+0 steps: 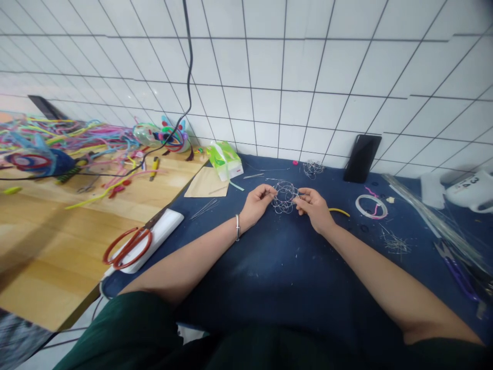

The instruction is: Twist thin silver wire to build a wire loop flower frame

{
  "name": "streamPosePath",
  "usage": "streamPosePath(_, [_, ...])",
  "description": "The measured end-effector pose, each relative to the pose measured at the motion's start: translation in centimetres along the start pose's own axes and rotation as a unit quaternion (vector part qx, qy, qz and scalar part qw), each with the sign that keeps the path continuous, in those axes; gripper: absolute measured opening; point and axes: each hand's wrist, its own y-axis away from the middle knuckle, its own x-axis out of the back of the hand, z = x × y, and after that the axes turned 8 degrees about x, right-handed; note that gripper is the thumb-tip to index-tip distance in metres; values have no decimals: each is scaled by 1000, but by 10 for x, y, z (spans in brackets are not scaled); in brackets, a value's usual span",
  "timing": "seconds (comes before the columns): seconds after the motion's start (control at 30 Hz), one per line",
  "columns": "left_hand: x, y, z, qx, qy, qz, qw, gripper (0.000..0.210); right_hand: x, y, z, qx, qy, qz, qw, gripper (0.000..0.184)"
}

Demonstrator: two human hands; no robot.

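Note:
A looped wire ornament (284, 198), made of thin silvery rings joined in a flower-like round, is held up between my two hands above the dark blue table covering. My left hand (259, 203) pinches its left edge between thumb and fingers. On the opposite side, my right hand (313, 206) grips the right edge with thumb and fingertips. Behind the hands, a second tangle of looped wire (314, 168) lies near the wall. Right of my right hand is a short yellow strip (339, 211).
Orange-handled scissors (129, 247) rest on a white power strip (169, 221) at left. A tissue pack (225, 159) and a black phone (362, 158) are by the wall. At right are a ring-shaped roll (371, 206), cut wires (396, 242), long wire strands (431, 216) and purple-handled pliers (460, 275).

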Motion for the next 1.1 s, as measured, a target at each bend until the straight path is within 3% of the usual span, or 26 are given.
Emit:
streamPosePath(0.13, [-2,3,4,-17,5,-9,1000,10,-1,3,-8,-10,-46,-31,998,46])
streamPosePath(0.33, [-6,7,4,-62,-78,-28,995,31,-5,8,-15,39,6,-112,993,37])
streamPosePath(0.5, [-2,4,0,-70,-112,-18,991,10,-8,16,-23,122,116,-171,971,30])
streamPosePath(0.6, [1,0,1,-30,-33,-28,999,15,-8,18,-27,170,186,-135,958,20])
streamPosePath(0.7, [1,-1,4,9,64,-60,996,20,-6,16,-26,166,208,-31,963,19])
streamPosePath(0.8, [-1,1,7,25,91,-102,990,23,-5,14,-22,160,203,14,966,22])
streamPosePath(0.97, [-7,8,7,0,16,-141,990,21,-10,17,-23,184,226,-54,955,32])
streamPosePath(1.1, [-10,10,5,-12,-18,-148,989,19,-14,19,-23,189,282,-80,937,23])
